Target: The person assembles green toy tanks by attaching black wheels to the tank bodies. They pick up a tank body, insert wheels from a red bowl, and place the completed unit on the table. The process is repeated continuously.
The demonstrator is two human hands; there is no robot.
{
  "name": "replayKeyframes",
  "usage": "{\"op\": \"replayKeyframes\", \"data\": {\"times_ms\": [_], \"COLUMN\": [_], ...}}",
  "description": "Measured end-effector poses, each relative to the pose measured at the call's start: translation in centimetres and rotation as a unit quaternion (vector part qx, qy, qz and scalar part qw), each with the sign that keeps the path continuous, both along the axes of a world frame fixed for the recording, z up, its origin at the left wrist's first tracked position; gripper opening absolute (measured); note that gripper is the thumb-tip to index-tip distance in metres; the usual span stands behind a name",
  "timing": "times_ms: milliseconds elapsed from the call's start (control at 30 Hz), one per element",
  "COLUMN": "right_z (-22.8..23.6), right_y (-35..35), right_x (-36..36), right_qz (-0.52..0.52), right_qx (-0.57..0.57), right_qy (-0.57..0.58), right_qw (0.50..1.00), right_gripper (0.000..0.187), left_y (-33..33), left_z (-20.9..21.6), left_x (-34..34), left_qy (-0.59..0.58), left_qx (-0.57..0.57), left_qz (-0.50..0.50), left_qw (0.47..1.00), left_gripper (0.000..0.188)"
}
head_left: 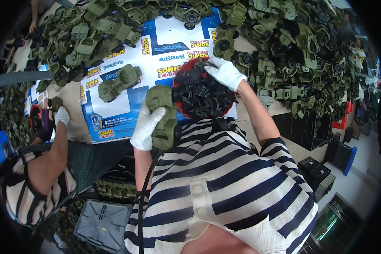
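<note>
The left hand [146, 127] clasps an olive toy jeep [160, 97], its length running near-to-far, just left of a red bowl [188, 64]; the half-curled right hand [225, 73] touches its black plastic parts [201, 93] (whether gripping, I can't tell).

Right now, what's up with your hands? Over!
Left hand gripping green toy truck. Right hand at red bowl of black parts. Another truck lying left, on printed sheet.

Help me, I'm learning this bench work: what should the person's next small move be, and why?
Probably lift one of the black parts out of the red bowl with the right hand: its fingers are at the heap, while the left hand holds a green toy vehicle beside the bowl.
</note>
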State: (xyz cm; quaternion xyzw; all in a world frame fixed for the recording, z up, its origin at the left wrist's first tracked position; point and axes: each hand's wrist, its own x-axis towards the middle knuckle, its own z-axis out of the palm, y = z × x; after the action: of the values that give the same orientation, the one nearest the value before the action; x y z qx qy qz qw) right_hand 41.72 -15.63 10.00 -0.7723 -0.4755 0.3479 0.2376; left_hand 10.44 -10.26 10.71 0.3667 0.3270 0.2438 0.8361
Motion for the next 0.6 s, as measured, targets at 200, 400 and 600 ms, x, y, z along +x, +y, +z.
{"op": "replayKeyframes", "data": {"times_ms": [200,400,600], "right_z": [7.1,7.6,6.8], "right_y": [-1.1,-0.3,-1.4], "right_x": [2.0,-1.1,-2.2], "right_qz": [0.134,0.161,0.071], "right_qx": [-0.045,0.093,0.034], "right_qy": [0.324,0.304,0.329], "right_qw": [0.935,0.934,0.941], "right_gripper": [0.030,0.036,0.038], "left_y": [2.5,2.3,1.0], "left_z": [2.2,4.3,4.4], "left_x": [3.7,5.6,5.8], "left_qy": [-0.033,-0.014,0.023], "left_qx": [0.034,0.066,0.085], "left_qz": [-0.158,-0.217,-0.146], "left_qw": [0.986,0.974,0.985], "left_gripper": [0.084,0.109,0.101]}}
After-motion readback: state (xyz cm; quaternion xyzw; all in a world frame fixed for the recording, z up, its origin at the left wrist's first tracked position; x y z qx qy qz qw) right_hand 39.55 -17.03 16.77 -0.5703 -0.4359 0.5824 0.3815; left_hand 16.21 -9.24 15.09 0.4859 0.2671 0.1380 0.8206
